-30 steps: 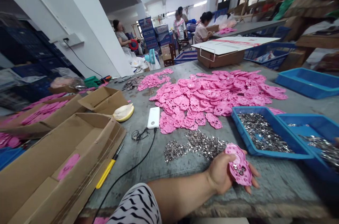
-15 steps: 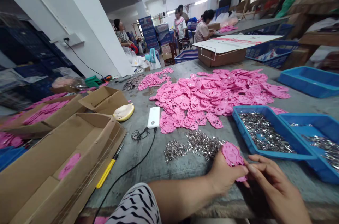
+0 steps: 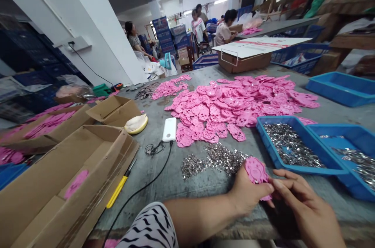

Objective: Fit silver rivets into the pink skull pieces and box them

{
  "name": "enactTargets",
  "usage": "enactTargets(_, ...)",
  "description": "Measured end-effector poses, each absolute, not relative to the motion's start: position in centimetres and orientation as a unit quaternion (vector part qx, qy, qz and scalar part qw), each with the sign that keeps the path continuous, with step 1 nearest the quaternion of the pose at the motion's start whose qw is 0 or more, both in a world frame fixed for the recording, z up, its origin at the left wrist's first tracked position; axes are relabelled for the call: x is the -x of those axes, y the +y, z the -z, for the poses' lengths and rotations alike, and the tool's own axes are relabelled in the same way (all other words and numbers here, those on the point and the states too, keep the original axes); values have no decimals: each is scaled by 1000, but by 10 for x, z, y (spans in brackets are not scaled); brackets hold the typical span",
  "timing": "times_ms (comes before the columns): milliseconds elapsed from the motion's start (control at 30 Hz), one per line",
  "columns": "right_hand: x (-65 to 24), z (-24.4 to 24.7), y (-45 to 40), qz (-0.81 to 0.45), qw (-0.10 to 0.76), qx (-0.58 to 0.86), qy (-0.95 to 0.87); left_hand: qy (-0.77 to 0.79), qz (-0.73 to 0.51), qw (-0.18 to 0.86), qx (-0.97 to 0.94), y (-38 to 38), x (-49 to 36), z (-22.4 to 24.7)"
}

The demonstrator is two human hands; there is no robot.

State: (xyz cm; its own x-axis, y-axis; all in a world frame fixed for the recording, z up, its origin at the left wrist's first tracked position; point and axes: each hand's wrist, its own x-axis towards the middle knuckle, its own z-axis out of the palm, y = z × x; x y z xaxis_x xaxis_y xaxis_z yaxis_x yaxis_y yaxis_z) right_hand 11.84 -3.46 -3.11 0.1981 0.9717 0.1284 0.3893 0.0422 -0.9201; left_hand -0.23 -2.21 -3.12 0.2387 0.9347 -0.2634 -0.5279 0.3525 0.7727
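My left hand [image 3: 249, 193] grips a pink skull-like plastic piece [image 3: 256, 170] above the front edge of the grey table [image 3: 164, 189]. Thumb and fingertips of my right hand [image 3: 295, 193] are pinched together at that piece's lower right edge; whatever they hold is too small or hidden to name. Just behind my left hand lie small shiny metal parts [image 3: 222, 158] in a loose heap. Farther back spreads a big pile of similar pink pieces [image 3: 216, 107]. More metal parts fill a blue tray [image 3: 265, 150] to the right.
On the left stand an open cardboard box [image 3: 38, 170], a yellow cutter [image 3: 117, 192] and a white power bank [image 3: 169, 129] with a black cable. A second blue tray [image 3: 360, 134] is at the right. People sit and stand in the background.
The view has shifted very slightly. A seated person at the back left has leaned or moved an arm. Both my hands keep nearly the same pose at the pink piece.
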Motion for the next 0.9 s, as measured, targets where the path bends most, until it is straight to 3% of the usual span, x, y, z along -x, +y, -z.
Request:
enactTargets(500, -123, 35, -35, -69, 447, 482, -750, 385, -505, 713, -297, -23, 1, 25)
enactTargets(700, -120, 26, -37, -149, 446, 514, -717, 377, -470, 734, -315, -21, 5, 28)
enactTargets(900, -120, 14, -41, -396, 469, 550, -567, 290, -414, 820, -268, -19, 10, 34)
